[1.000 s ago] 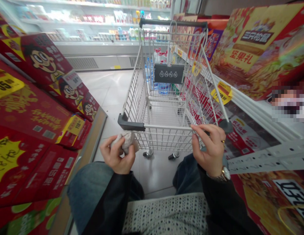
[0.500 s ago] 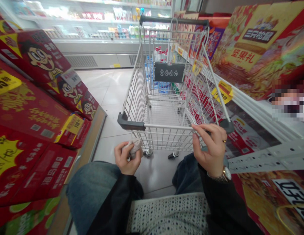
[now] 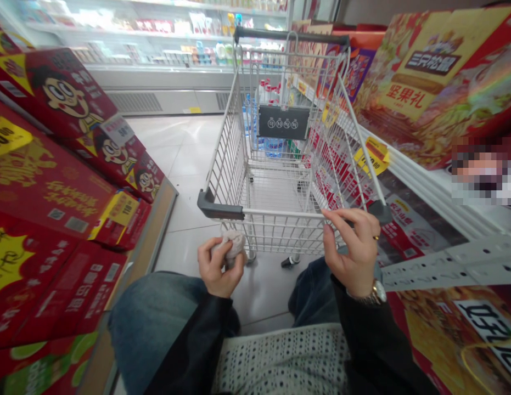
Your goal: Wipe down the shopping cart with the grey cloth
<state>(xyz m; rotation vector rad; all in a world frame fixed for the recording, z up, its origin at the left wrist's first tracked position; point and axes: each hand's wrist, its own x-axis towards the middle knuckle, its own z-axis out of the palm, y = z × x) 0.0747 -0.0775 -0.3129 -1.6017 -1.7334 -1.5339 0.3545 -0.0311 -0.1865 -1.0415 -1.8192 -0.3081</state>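
Note:
A wire shopping cart [image 3: 275, 213] with dark plastic corner pieces stands right in front of me, its basket holding nothing I can see. My left hand [image 3: 220, 269] is closed around a crumpled greyish-white cloth [image 3: 232, 245], just below the cart's near left corner. My right hand [image 3: 352, 247], with a ring and a wristwatch, rests on the near rim towards the right corner. Its fingers curl over the rim. A dark plate with round symbols [image 3: 284, 122] hangs at the cart's far end.
Red gift boxes [image 3: 69, 99] are stacked on a low wooden-edged platform [image 3: 156, 225] at the left. On the right runs a white shelf [image 3: 428, 192] with snack boxes [image 3: 424, 71]. A refrigerated display case [image 3: 156, 82] stands behind the cart, with bottles [image 3: 274, 144] near it.
My left hand has shifted slightly to the right with the cloth, closer beneath the cart's rim. My right hand stays on the rim, and the cart looks unmoved.

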